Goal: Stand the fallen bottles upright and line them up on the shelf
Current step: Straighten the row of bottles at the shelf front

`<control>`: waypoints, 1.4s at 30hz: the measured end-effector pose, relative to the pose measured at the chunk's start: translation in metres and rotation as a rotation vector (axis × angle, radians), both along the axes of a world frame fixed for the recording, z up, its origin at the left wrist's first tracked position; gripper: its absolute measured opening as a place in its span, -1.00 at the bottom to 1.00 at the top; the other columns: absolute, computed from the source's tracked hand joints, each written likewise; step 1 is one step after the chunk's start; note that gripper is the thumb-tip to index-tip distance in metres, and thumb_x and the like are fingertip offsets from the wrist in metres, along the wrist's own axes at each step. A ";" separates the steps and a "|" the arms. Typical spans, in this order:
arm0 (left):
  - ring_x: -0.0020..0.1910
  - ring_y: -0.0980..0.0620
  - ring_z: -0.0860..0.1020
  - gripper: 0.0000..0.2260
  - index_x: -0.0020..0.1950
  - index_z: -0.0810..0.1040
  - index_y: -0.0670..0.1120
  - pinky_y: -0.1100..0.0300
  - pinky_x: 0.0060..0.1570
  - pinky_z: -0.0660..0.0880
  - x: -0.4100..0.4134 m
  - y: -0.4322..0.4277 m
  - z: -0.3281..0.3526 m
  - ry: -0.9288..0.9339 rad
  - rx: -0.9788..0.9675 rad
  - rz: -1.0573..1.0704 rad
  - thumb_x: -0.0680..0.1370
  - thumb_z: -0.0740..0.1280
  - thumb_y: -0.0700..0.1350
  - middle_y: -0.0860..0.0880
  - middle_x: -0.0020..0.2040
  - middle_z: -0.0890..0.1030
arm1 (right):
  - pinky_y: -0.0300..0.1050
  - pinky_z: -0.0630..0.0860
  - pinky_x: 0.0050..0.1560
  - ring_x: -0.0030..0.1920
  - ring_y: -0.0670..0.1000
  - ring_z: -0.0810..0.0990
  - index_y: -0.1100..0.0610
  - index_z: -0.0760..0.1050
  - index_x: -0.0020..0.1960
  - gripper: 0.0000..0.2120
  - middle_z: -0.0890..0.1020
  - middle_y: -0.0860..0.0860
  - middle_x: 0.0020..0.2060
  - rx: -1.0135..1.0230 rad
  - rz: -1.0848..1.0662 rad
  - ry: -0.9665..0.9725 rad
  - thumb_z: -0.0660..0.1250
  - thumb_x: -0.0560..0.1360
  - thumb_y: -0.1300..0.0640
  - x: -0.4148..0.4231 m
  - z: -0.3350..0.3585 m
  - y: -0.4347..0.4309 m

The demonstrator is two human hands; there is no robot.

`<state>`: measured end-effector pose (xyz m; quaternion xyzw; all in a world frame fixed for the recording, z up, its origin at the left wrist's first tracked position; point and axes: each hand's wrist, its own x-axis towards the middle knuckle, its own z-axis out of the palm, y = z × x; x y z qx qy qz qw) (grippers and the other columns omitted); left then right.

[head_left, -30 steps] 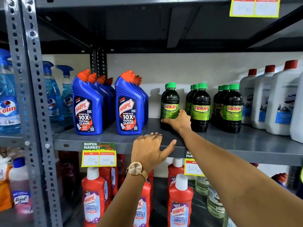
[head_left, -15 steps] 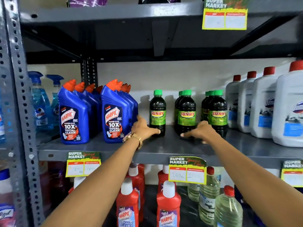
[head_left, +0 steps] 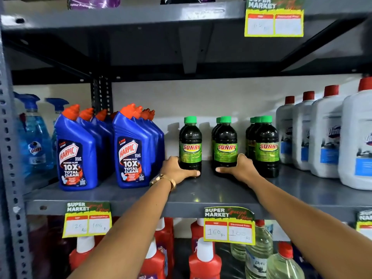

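Observation:
Dark Sunny bottles with green caps stand upright on the grey shelf (head_left: 201,194). A single left Sunny bottle (head_left: 190,146) stands apart, and my left hand (head_left: 177,170) wraps around its base. The middle Sunny bottle (head_left: 225,146) fronts a short row, and my right hand (head_left: 239,168) grips its base from the right. A third row of Sunny bottles (head_left: 266,148) stands just right of that hand. No bottle lies on its side in view.
Blue Harpic bottles (head_left: 132,154) stand in two rows at the left, close to my left hand. White jugs with red caps (head_left: 326,137) fill the right. Blue spray bottles (head_left: 34,137) sit far left. Price tags (head_left: 229,226) hang on the shelf edge; red bottles stand below.
Both hands have closed around the bases of two Sunny bottles. A second ago the right hand held the left bottle and the left hand rested on the shelf edge. The view has moved closer.

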<state>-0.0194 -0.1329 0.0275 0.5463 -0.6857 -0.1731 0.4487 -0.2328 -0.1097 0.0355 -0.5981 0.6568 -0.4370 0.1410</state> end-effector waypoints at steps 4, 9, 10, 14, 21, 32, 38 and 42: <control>0.02 -0.01 0.62 -0.52 0.03 0.66 -0.04 0.12 0.13 0.53 0.003 -0.002 -0.002 0.043 0.044 -0.040 0.18 0.64 0.06 -0.05 0.02 0.69 | -0.04 0.44 0.21 0.28 0.21 0.49 0.31 0.33 0.30 -0.24 0.48 0.23 0.27 -0.026 0.030 -0.012 0.58 0.28 -0.01 -0.001 -0.001 -0.002; 0.00 -0.02 0.62 -0.57 0.02 0.66 -0.08 0.15 0.09 0.52 0.004 -0.001 0.000 0.063 0.047 -0.058 0.22 0.64 -0.01 -0.07 0.00 0.70 | -0.07 0.42 0.20 0.27 0.18 0.49 0.29 0.33 0.30 -0.33 0.50 0.21 0.27 -0.035 0.066 -0.063 0.56 0.33 0.09 -0.001 -0.002 -0.003; -0.01 -0.02 0.62 -0.57 0.03 0.66 -0.09 0.18 0.06 0.52 0.005 -0.001 0.000 0.066 0.048 -0.057 0.23 0.64 -0.03 -0.08 0.00 0.70 | -0.06 0.42 0.21 0.28 0.18 0.49 0.29 0.33 0.31 -0.34 0.50 0.21 0.27 -0.033 0.071 -0.071 0.55 0.34 0.11 0.000 -0.001 -0.002; -0.04 -0.01 0.63 -0.56 0.04 0.66 -0.10 0.22 -0.02 0.50 0.006 0.000 0.000 0.065 0.049 -0.034 0.22 0.63 0.00 -0.08 -0.01 0.70 | -0.05 0.42 0.22 0.29 0.19 0.48 0.30 0.30 0.33 -0.31 0.49 0.22 0.29 -0.030 0.075 -0.070 0.54 0.35 0.09 0.000 -0.003 -0.003; -0.04 -0.02 0.63 -0.55 0.03 0.66 -0.09 0.20 -0.03 0.50 0.004 0.000 0.000 0.064 0.049 -0.015 0.22 0.64 0.01 -0.09 -0.01 0.70 | -0.02 0.42 0.28 0.31 0.21 0.47 0.30 0.27 0.37 -0.27 0.48 0.23 0.31 -0.028 0.077 -0.070 0.54 0.36 0.06 0.001 -0.003 -0.002; 0.04 -0.03 0.53 -0.27 0.22 0.49 -0.13 0.15 0.08 0.47 -0.005 0.023 0.008 -0.046 0.177 0.030 0.15 0.64 0.11 -0.09 0.14 0.59 | -0.10 0.40 0.26 0.27 0.11 0.50 0.25 0.35 0.35 -0.13 0.53 0.10 0.25 0.107 0.144 -0.237 0.61 0.20 -0.09 -0.005 0.002 0.010; 0.13 -0.14 0.46 -0.40 0.22 0.31 -0.14 0.05 0.09 0.45 -0.029 0.061 0.001 -0.108 -0.278 0.147 0.34 0.55 -0.05 -0.15 0.16 0.42 | -0.12 0.53 -0.29 -0.32 -0.01 0.50 0.16 0.43 -0.31 -0.69 0.53 0.06 -0.36 0.187 0.023 -0.121 0.55 0.34 0.09 -0.065 0.026 0.039; 0.00 -0.02 0.53 -0.37 0.28 0.33 -0.13 0.16 -0.16 0.44 -0.065 0.052 0.013 -0.120 0.036 -0.125 0.37 0.52 0.09 -0.10 0.07 0.55 | 0.06 0.61 0.01 -0.06 0.16 0.61 0.24 0.52 -0.11 -0.49 0.63 0.14 -0.20 0.088 -0.182 -0.089 0.62 0.18 -0.08 -0.108 0.018 0.040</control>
